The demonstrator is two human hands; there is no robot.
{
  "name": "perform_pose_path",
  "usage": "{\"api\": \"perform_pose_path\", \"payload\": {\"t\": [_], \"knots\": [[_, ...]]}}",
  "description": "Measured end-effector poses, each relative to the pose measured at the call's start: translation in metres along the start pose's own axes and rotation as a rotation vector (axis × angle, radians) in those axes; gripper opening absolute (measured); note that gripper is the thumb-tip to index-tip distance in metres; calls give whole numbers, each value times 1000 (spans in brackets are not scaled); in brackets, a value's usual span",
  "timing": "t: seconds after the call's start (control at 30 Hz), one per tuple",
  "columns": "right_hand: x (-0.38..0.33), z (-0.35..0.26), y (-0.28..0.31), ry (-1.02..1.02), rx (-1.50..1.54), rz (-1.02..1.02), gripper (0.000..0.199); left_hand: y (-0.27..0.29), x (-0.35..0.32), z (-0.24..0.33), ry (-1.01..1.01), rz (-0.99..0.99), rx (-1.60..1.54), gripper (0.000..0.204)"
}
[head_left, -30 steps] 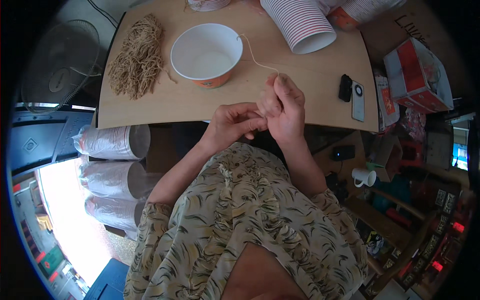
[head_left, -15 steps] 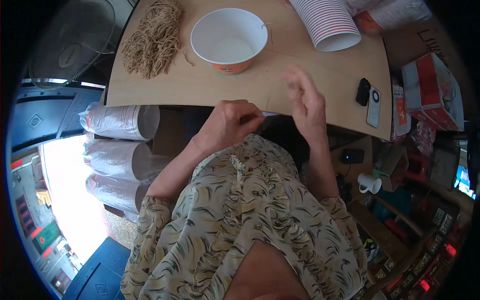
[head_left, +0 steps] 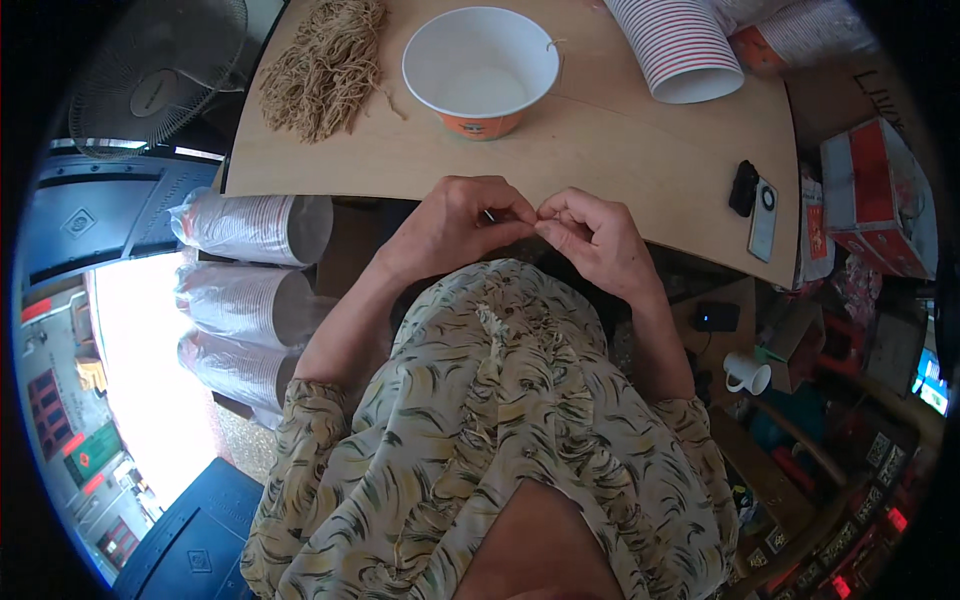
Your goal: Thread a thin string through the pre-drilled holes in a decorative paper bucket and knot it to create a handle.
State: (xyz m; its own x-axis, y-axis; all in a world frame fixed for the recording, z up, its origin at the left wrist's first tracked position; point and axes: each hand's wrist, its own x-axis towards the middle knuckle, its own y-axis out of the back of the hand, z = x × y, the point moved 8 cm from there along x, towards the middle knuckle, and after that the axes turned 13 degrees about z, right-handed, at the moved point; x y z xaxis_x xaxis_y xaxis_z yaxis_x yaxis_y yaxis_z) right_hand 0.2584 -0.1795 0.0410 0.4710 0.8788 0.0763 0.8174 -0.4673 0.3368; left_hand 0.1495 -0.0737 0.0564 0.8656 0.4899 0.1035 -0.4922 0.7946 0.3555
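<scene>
Both my hands meet in front of the table's near edge. My left hand (head_left: 458, 218) is closed in a pinch, thumb and fingertips together. Against its fingertips, my right hand (head_left: 602, 242) pinches as well. Whatever lies between the fingertips is too small to make out. Beyond the hands stands a round paper tub (head_left: 483, 128), white inside and orange outside, with a short tan strand (head_left: 556, 43) over its right rim. To its left lies a heap of tan, crinkled strands (head_left: 322, 75), with a few loose ends trailing towards the tub.
A nested stack of white paper tubs (head_left: 680, 50) lies on the table's far right. Nearer are a black object (head_left: 743, 187) and a slim pale device (head_left: 763, 222). Plastic-wrapped tub stacks (head_left: 240, 228) sit below left, beside a fan (head_left: 155, 92). A white mug (head_left: 747, 374) stands lower right.
My right hand has come down and left from above the table, its fingers now pinched against my left fingertips. The view has shifted slightly; the left hand stays pinched.
</scene>
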Motion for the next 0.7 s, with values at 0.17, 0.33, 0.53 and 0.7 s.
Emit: {"api": "perform_pose_path", "payload": {"t": [0.17, 0.33, 0.53, 0.7], "knots": [[0, -5, -2, -12, 42, -13, 11, 10, 0, -6, 39, -33, -90, 8], [7, 3, 13, -19, 95, 65, 7, 41, 6, 1, -35, 16, 51, 5], [30, -15, 94, 111, 109, 571, 12, 102, 24, 32, -558, 479, 738, 18], [21, -102, 118, 511, 214, 875, 13, 102, 48, 9, -637, 342, 763, 16]]}}
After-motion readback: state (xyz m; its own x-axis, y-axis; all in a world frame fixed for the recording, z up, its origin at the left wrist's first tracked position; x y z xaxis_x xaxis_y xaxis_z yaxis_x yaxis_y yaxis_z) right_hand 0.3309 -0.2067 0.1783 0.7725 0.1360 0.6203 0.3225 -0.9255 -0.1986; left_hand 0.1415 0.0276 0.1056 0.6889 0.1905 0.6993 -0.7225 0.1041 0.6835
